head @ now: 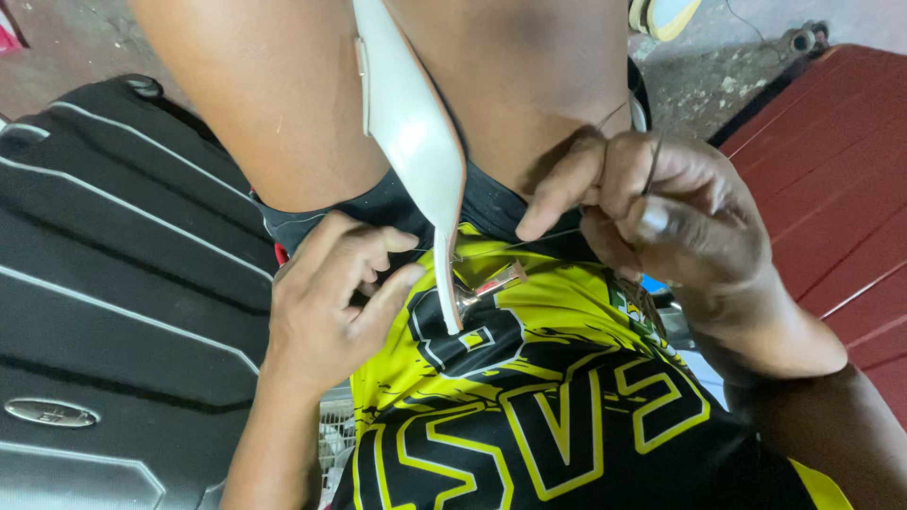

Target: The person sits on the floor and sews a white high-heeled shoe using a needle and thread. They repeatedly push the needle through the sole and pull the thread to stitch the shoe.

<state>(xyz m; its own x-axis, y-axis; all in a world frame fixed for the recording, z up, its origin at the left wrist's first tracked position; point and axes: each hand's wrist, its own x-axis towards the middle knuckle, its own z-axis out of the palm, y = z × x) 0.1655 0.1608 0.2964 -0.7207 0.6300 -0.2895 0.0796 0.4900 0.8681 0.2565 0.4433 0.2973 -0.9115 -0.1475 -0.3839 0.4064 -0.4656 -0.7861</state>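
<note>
A white shoe (408, 123) stands on edge, clamped between my bare thighs, with its narrow end down against my yellow and black shirt. My left hand (331, 307) curls against that lower end, fingertips pressing its edge. A small awl-like tool (493, 283) with a metal collar and a reddish handle sticks out of the shoe's right side, with no hand on it. To the right of the shoe, my right hand (652, 203) pinches a thin thread (529, 243), which runs taut back toward the shoe.
A black ribbed suitcase (113, 283) lies at my left. A dark red panelled surface (831, 189) lies at my right. Concrete floor (718, 76) shows beyond my knees, with part of a yellow and white shoe (666, 14) at the top edge.
</note>
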